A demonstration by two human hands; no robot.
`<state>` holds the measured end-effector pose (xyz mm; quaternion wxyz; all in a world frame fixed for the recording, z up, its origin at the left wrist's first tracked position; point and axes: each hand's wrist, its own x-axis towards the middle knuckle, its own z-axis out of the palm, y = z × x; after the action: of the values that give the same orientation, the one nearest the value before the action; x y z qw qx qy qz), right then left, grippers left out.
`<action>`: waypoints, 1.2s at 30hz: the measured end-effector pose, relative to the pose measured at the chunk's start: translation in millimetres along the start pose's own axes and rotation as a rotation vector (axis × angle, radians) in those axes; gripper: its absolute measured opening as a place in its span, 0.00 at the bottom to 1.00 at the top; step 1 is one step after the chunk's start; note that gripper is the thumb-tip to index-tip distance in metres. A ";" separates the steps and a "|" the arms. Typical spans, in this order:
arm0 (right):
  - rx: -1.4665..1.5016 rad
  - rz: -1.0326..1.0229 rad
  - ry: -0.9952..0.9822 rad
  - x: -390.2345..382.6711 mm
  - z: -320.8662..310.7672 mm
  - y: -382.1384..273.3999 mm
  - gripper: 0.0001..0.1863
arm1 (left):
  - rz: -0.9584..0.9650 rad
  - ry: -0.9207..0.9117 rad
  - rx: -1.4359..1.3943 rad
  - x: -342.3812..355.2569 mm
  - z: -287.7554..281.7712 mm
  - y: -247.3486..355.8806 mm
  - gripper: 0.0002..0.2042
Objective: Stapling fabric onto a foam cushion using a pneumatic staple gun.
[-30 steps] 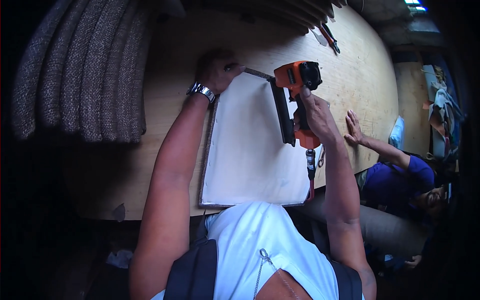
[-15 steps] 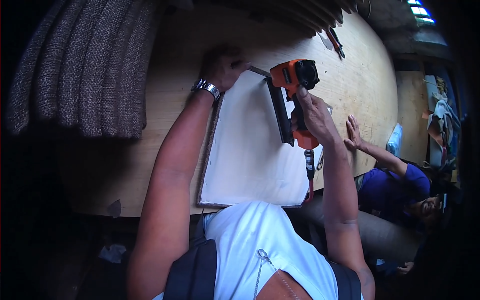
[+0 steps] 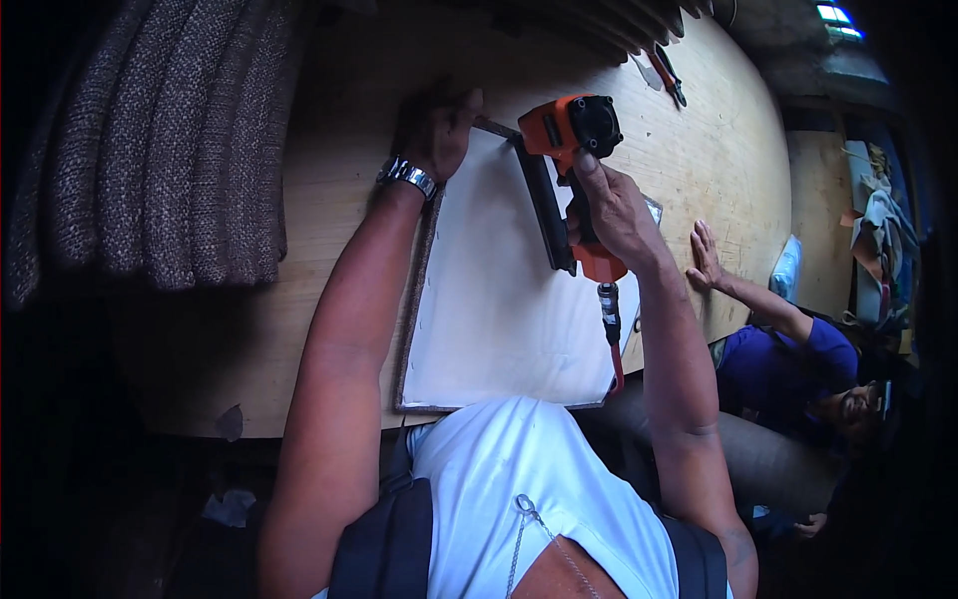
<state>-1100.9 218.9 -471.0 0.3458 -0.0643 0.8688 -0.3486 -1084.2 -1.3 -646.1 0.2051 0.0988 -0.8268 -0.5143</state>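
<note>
A panel with a white back (image 3: 489, 329) and a brown woven fabric edge (image 3: 496, 128) folded round its rim lies on the table in front of me. My right hand (image 3: 621, 215) is wrapped round the grip of an orange and black staple gun (image 3: 555, 126). The gun's nose meets the panel's far edge, and a red hose runs from its handle end. At the far left corner my left hand (image 3: 439, 140), with a metal watch on the wrist, is closed on the fabric edge. Shadow partly hides its fingertips.
Stacked brown fabric panels (image 3: 180, 150) stand at the left, with more at the far edge. Pliers (image 3: 668, 76) lie on the wooden table (image 3: 738, 150) at the far right. On the right, a person in purple (image 3: 783, 369) rests a hand (image 3: 706, 258) on the table.
The staple gun and my right hand have shifted slightly left and away from me along the far edge. My left hand has moved a little left and farther away, around the corner.
</note>
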 end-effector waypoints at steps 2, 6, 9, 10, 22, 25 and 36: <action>-0.029 0.013 0.007 -1.1 1.5 -2.9 0.48 | -0.038 0.001 -0.014 -0.9 2.3 -2.2 0.29; 0.006 -0.057 -0.067 6.7 14.1 -6.3 0.47 | 0.028 0.079 0.039 2.2 5.5 -3.9 0.31; -0.040 -0.019 -0.010 6.9 15.5 -9.5 0.45 | -0.047 0.011 -0.079 2.6 4.1 -1.9 0.31; -0.030 -0.044 -0.017 7.7 14.5 -12.4 0.44 | 0.054 0.108 -0.098 2.9 2.9 -0.7 0.30; -0.052 -0.138 -0.097 9.0 18.6 -16.0 0.39 | 0.179 0.254 0.435 12.5 12.4 -77.3 0.33; -0.172 -0.201 0.030 -30.5 26.4 -10.0 0.39 | -0.224 0.193 -0.387 20.4 -8.4 -94.2 0.37; 0.187 -0.024 -0.110 -282.2 1.7 192.7 0.32 | 0.436 -0.093 0.421 -8.5 10.5 33.2 0.23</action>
<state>-862.6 461.7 -440.3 0.3929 -0.0613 0.8114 -0.4283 -1079.7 25.4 -622.6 0.2476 -0.0643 -0.9255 -0.2793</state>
